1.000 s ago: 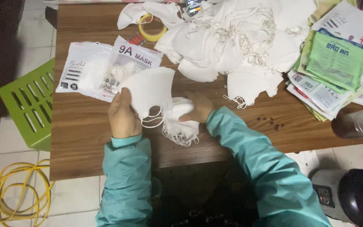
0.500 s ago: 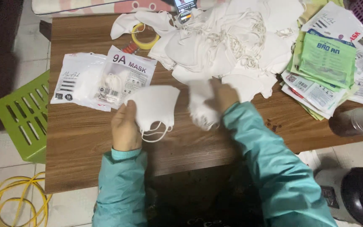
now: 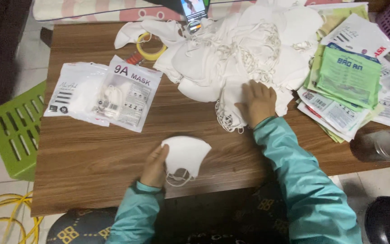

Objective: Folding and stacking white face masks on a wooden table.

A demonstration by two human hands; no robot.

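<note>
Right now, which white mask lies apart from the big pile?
The folded white mask near the table's front edge, touched by the left hand; every other loose mask sits in the heap.

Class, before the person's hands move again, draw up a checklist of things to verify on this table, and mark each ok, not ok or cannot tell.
1. Left hand grips the folded white mask: ok.
2. Mask's ear loops free of tangles: cannot tell.
3. Right hand rests on the pile of masks: ok.
4. Bare wooden table beside the mask: ok.
5. Packaged masks within left hand's reach: ok, probably.
</note>
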